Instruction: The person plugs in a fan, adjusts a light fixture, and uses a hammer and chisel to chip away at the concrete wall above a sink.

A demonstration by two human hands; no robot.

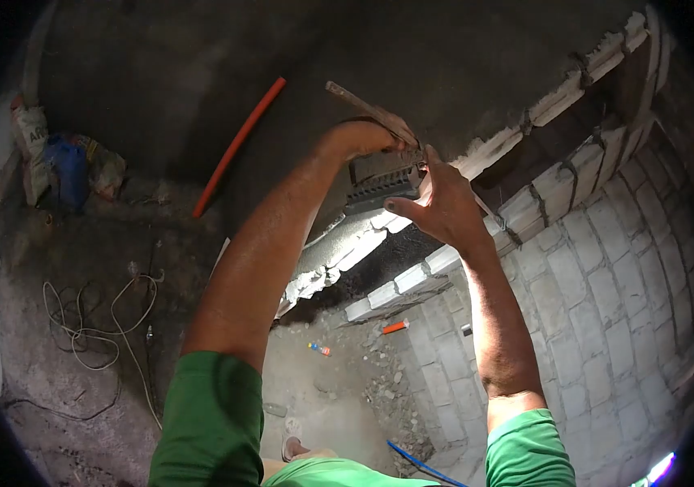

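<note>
A dark rectangular box with a row of slots along its edge [383,188], perhaps an electrical panel, sits in an opening in the wall. My left hand [375,136] bends over its upper edge. Beside those fingers, a flat wooden-looking stick [355,99] slants up and left; it seems to be in that hand's grip, though the fingers are partly hidden. At the box's right side, my right hand [448,199] has its thumb spread away from the fingers. Its fingertips reach the corner near my left fingers. Whether they pinch anything small is not visible.
An orange pipe [237,150] stands out against the dark wall. Broken block edges [558,101] border a recess on the right, above a block wall [590,260]. Sacks [32,154], a blue container [68,172] and a tangled white cable [79,333] lie left. Rubble [387,381] covers the floor.
</note>
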